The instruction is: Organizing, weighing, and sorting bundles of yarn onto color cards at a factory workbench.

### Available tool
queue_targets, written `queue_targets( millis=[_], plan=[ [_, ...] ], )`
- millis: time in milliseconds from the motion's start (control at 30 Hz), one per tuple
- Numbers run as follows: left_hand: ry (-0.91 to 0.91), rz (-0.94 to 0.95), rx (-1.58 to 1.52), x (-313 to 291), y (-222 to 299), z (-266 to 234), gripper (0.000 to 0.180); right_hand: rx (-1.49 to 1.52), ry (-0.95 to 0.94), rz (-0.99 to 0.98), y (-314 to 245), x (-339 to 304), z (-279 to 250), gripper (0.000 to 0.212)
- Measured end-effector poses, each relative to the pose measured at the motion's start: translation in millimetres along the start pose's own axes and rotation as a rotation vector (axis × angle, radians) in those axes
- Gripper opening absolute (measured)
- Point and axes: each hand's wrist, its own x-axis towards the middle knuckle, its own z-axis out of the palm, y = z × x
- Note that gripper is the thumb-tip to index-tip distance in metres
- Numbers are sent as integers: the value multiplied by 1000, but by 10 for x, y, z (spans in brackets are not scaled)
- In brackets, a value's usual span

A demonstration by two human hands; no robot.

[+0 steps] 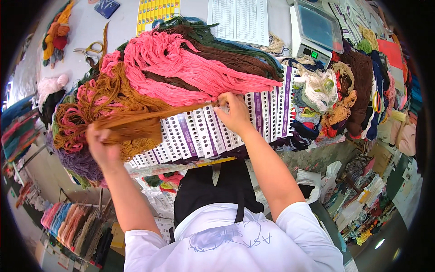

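Observation:
A strand of golden-brown thread is drawn taut between my two hands across the table's near edge. My left hand, slightly blurred, is closed round its left end. The fingertips of my right hand pinch the other end, just over a row of white and purple cards with punched holes. More loose golden-brown thread lies heaped beyond my left hand. Behind my right hand spreads a large bundle of pink thread, with dark brown thread and dark green thread beneath it.
Scissors and a printed sheet lie on the far table. A digital scale with a clear-lidded box stands at the back right. Mixed thread bundles crowd the right side. Thread hangs on a rack at lower left.

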Motion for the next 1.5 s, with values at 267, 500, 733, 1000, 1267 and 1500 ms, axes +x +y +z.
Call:
queue_targets(
  millis=[267, 500, 733, 1000, 1267, 1500],
  plan=[
    [8, 435, 585, -201, 272, 657, 7, 129, 19, 79, 74, -26, -17, 18],
    [-899, -495, -236, -922, -45, 926, 72, 369, 141, 38, -1079, -215, -194, 14],
    [-1043, -668, -474, -1058, -326, 918, 105, 137, 159, -402, -2056, -291, -499, 14],
    [-1158, -508, -393, -1047, -442, 857, 110, 240, -84, -170, -1941, -436, -293, 18],
    [-1294, -674, -514, -754, -370, 622, 96, 1403, -240, 340, -1761, -407, -704, 8],
    [-623, -120, -484, -256, 925, -263, 52, 1287, 621, 176, -333, -1010, -4079, 12]
  ],
)
